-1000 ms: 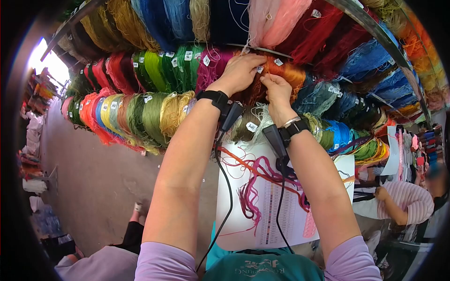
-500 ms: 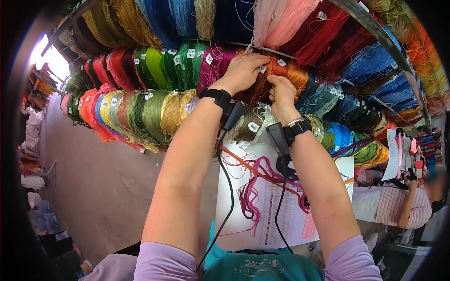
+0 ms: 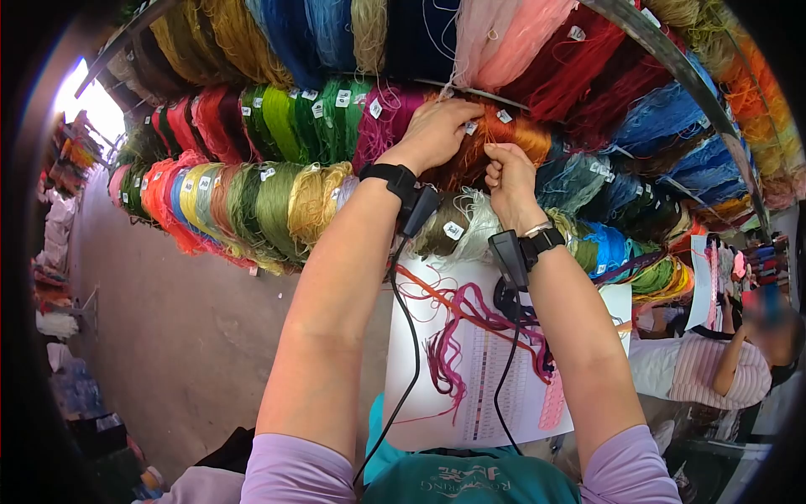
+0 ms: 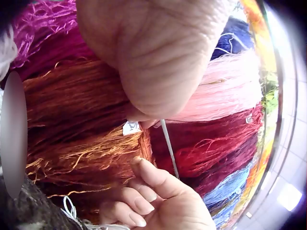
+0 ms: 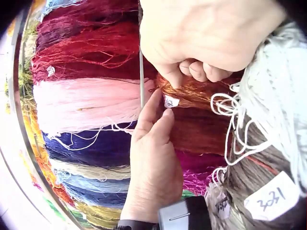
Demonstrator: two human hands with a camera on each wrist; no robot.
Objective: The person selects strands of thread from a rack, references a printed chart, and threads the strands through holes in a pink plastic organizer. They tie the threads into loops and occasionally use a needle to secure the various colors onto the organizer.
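An orange thread hank (image 3: 527,136) hangs on the middle row beside a rust-brown hank (image 5: 199,132). My left hand (image 3: 441,133) is at the top of these hanks, its thumb and forefinger pinching orange thread beside a small white tag (image 5: 171,101). Lower and to the right, my right hand (image 3: 514,178) has its thumb and forefinger pinched together at the orange strands, the other fingers curled in. In the left wrist view, the right fingertips (image 4: 137,161) are just below the tag. The thread between them is too fine to make out clearly.
Rows of tagged hanks surround the hands, with pink (image 3: 537,42) and dark red ones above. White thread (image 3: 477,220) hangs below. A printed sheet (image 3: 420,403) with purple and red strands (image 3: 457,323) lies nearer the body. Another person (image 3: 726,370) is at right.
My right hand has drawn away from the left, slightly down and to the right. The left hand stays by the tag. The person at right has raised an arm.
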